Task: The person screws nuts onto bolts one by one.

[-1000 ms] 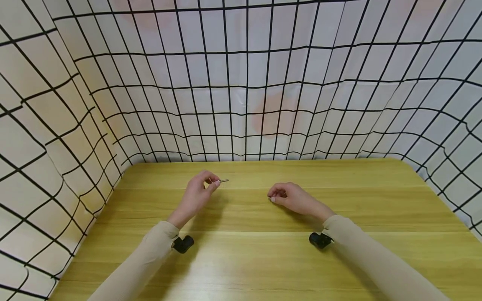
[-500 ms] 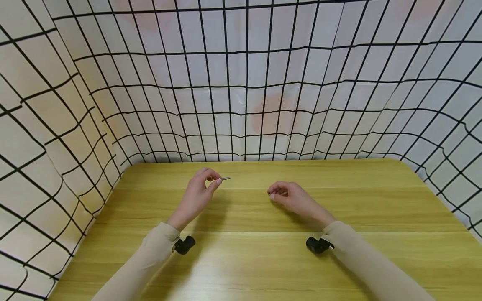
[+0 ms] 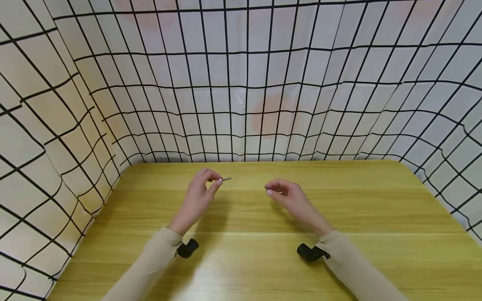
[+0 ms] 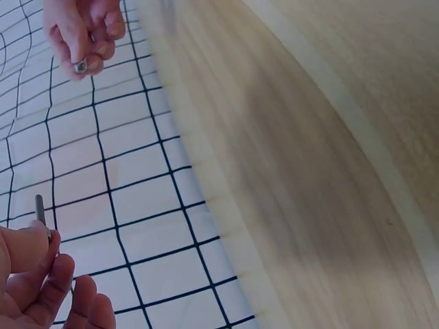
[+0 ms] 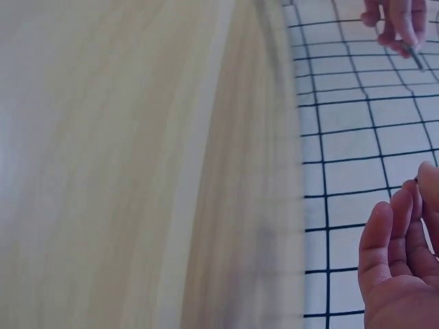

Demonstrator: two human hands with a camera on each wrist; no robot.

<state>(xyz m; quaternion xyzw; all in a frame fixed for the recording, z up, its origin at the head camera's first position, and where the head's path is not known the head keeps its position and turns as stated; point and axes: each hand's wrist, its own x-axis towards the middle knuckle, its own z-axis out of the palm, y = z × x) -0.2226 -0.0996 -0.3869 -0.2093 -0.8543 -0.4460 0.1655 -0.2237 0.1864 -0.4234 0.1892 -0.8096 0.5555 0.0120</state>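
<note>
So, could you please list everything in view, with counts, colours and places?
metal rod: one, grey, pinched in the left hand
small metal piece: one, silvery, pinched in the right hand
table: one, yellow-brown, beneath both hands
backdrop: one, white with black grid lines, behind and beside the table
wrist cameras: two, black, one at each cuff
sleeves: two, beige, on the forearms
hands: two, bare, above the table

Rod (image 4: 40,208): thin, grey, straight; pinched in the left hand (image 3: 201,187) above the counter (image 3: 244,259), free end pointing rightward.
Nut (image 4: 81,66): small, silvery, dark hole showing; pinched in the right hand (image 3: 289,195), apart from the rod.
</note>
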